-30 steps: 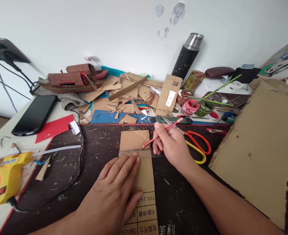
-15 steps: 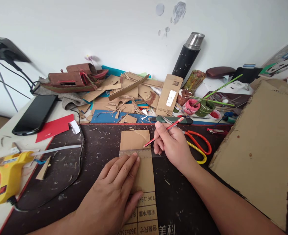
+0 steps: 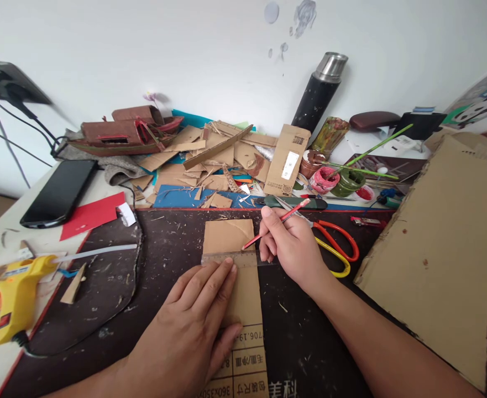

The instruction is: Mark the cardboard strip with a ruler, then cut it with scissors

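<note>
Tan corrugated-cardboard strip (image 3: 245,298), at the lower middle of the head view, has hardly changed since a second ago, as have the clear flat plastic ruler (image 3: 247,258) across it and the slim red pencil (image 3: 295,210), suggesting a steady alignment. The left hand (image 3: 199,315) lies flat, pressing ruler and strip; the right hand (image 3: 291,249) pinches the pencil. The strip's long axis runs nearly upright in frame, plain end up, printed end toward the bottom edge.

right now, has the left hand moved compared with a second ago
No, the left hand has not visibly shifted against the white lettering on the dark mat.
</note>
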Demonstrator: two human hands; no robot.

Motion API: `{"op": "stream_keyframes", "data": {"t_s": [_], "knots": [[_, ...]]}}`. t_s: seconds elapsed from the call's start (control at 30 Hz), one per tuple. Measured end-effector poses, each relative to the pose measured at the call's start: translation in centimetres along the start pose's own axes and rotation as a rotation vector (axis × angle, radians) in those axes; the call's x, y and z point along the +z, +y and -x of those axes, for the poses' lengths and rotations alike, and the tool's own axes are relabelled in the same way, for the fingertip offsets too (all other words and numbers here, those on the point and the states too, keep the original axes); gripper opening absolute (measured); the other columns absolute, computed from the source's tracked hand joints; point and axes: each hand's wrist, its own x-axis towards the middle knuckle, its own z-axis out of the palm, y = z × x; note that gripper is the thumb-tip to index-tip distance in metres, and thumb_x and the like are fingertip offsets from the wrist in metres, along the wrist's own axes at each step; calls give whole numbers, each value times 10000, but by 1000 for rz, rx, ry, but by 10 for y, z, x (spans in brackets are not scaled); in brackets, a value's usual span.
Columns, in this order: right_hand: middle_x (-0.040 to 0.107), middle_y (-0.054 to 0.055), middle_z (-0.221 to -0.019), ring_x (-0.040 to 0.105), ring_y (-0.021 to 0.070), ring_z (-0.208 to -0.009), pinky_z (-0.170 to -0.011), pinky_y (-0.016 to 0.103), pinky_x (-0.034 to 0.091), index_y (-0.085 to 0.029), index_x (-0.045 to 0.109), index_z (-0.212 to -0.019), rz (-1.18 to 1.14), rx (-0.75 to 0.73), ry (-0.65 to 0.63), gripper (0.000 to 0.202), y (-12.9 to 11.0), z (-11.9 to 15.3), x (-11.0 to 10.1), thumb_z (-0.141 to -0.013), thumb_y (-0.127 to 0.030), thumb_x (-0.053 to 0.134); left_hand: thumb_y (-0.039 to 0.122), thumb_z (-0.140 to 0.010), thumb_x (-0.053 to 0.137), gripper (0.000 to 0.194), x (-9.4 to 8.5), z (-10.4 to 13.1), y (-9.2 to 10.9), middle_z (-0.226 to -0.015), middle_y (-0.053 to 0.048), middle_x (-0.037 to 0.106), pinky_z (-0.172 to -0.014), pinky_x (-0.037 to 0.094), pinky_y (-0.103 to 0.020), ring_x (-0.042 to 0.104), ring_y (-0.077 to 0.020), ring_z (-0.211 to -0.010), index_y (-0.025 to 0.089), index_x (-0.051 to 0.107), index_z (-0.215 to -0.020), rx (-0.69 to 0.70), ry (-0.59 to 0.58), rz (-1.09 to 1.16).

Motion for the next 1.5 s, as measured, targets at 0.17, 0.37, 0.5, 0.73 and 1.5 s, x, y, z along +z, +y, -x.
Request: {"op": "stream_keyframes", "data": {"t_s": [0.17,0.37,0.5,0.73,1.5], "knots": [[462,-82,-423,587,137,-369,-400,212,430,-231,587,-731,7,12,3,589,0,0,1,-996,-754,635,332,-1070,559,554,0,-1,0,-1513,-190,662,-1180,402,-482,573,-352,-1352,22,578,-1529,-1,4,1],[471,-82,-427,588,137,-373,-405,212,431,-230,590,-741,10,0,3,573,1,1,1,-1011,-734,630,328,-1060,568,565,0,0,-1,-1519,-189,656,-1188,393,-474,575,-350,-1353,26,575,-1538,1,-1,-1],[486,-77,-434,559,130,-364,-404,215,421,-230,593,-747,41,-15,9,574,2,1,1,-1023,-732,611,336,-1066,556,571,1,1,-1,-1534,-178,653,-1189,400,-472,570,-347,-1362,41,559,-1555,-9,-8,-4],[499,-70,-438,554,130,-367,-410,216,421,-232,596,-751,70,-21,2,563,1,2,0,-1042,-714,587,333,-1057,576,576,0,1,-1,-1514,-191,666,-1172,432,-478,580,-349,-1356,27,564,-1545,-1,1,-7],[446,-83,-431,589,137,-375,-390,206,432,-231,580,-720,-15,14,17,624,-2,1,3,-951,-803,671,340,-1071,560,577,0,1,-1,-1525,-192,662,-1157,437,-490,576,-350,-1350,21,551,-1552,9,-8,-16]]}}
